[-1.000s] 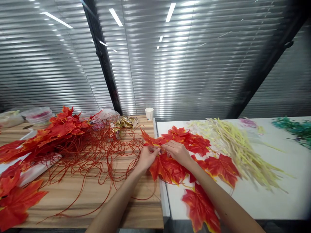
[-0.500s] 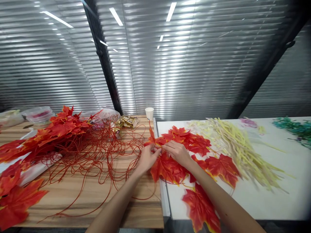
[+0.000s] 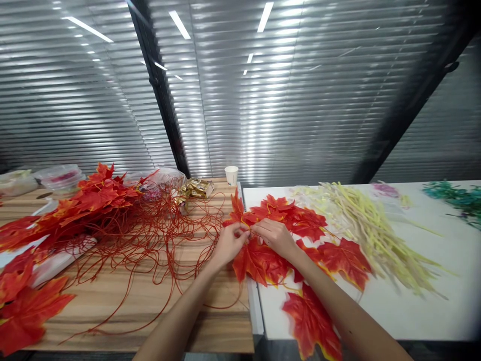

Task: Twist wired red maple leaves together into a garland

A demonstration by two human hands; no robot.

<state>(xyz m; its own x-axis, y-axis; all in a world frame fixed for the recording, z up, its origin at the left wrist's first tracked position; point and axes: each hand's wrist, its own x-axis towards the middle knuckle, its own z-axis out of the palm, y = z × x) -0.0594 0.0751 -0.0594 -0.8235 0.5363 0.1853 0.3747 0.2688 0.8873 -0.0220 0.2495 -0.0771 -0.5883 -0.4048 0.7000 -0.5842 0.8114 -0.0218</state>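
My left hand (image 3: 230, 243) and my right hand (image 3: 276, 235) meet fingertip to fingertip over the seam between two tables. Both pinch at the yellow stem end of a red artificial maple leaf (image 3: 237, 209), which stands up just beyond the fingers. The exact pinch point is partly hidden by the fingertips. Beneath the hands lie more red maple leaves (image 3: 257, 263), joined in a string that runs right. One large leaf (image 3: 311, 323) hangs over the near edge, beside my right forearm. Tangled red cord (image 3: 169, 240) reaches my left hand from the left.
A heap of maple leaves (image 3: 99, 193) covers the wooden table's left side. Behind the cord are gold packets (image 3: 199, 188) and a paper cup (image 3: 231, 176). Yellow strips (image 3: 370, 225) and teal foliage (image 3: 456, 198) lie on the white table (image 3: 432, 311). Blinds (image 3: 240, 100) rise behind.
The leaf at my fingertips has turned from nearly edge-on to showing more of its face. My hands have stayed almost in the same place, fingers still pinched.
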